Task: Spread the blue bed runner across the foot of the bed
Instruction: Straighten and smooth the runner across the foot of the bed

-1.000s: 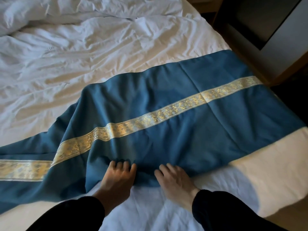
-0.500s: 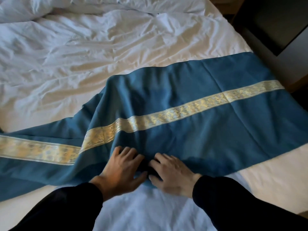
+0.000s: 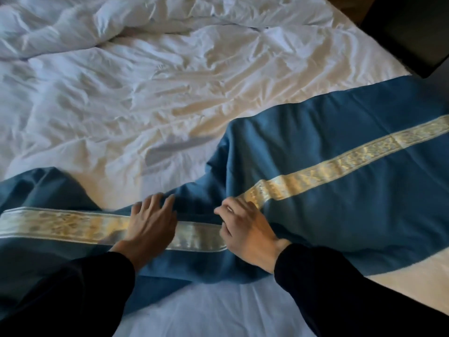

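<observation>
The blue bed runner [image 3: 340,195] with a gold patterned stripe lies across the near part of the white bed [image 3: 170,93]. Its right half lies fairly flat; the middle is bunched and folded, and the left part runs off the frame's left edge. My left hand [image 3: 151,223] lies on the runner with fingers spread, over the gold stripe. To its right, my right hand [image 3: 245,229] has its fingers curled into a fold of the blue cloth by the stripe. Both arms wear dark sleeves.
A crumpled white duvet [image 3: 121,32] covers the far part of the bed. Dark furniture [image 3: 410,32] stands past the bed's right edge at the top right. A strip of white sheet [image 3: 218,310] shows between my arms at the near edge.
Both hands moved up from the runner's near edge onto its middle by the gold stripe. The view shifted left, and the runner's middle is now more bunched.
</observation>
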`<action>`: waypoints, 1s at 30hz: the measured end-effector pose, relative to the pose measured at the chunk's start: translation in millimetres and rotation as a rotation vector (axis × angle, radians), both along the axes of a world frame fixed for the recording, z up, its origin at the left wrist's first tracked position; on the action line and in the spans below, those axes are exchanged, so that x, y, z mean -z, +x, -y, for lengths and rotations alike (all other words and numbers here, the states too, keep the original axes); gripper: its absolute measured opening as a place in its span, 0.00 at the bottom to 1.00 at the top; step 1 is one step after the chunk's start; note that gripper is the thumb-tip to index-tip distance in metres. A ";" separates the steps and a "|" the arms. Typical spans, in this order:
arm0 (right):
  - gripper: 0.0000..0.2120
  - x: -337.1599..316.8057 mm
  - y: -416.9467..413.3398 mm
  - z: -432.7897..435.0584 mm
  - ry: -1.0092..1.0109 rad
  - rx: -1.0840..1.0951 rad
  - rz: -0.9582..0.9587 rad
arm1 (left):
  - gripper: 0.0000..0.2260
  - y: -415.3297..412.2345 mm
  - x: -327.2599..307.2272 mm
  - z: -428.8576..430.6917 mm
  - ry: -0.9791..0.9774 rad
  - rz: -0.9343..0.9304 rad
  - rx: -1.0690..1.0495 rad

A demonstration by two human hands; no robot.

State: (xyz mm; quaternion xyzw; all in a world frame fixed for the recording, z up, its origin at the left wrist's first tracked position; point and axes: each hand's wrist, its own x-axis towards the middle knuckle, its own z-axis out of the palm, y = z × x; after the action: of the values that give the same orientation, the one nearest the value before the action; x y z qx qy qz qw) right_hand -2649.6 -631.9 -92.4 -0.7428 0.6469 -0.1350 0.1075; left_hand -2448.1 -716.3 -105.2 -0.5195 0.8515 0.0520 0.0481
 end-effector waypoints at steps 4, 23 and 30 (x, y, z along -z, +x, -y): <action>0.15 4.8 50.2 44.8 0.038 -0.005 -0.107 | 0.17 47.3 5.8 35.4 0.119 0.033 -0.050; 0.06 -4.5 119.5 115.2 0.065 -0.004 -0.131 | 0.15 140.8 -2.7 91.2 -0.056 -0.188 0.028; 0.28 -4.6 119.4 110.2 0.508 -0.156 -0.133 | 0.24 147.4 -18.0 108.6 0.458 -0.006 0.224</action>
State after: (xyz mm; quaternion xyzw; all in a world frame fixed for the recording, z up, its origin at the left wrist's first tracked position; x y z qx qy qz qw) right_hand -2530.2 -742.1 -87.8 -0.7467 0.6067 0.0896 0.2577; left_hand -2300.7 -824.9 -87.2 -0.3974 0.8699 0.2393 0.1673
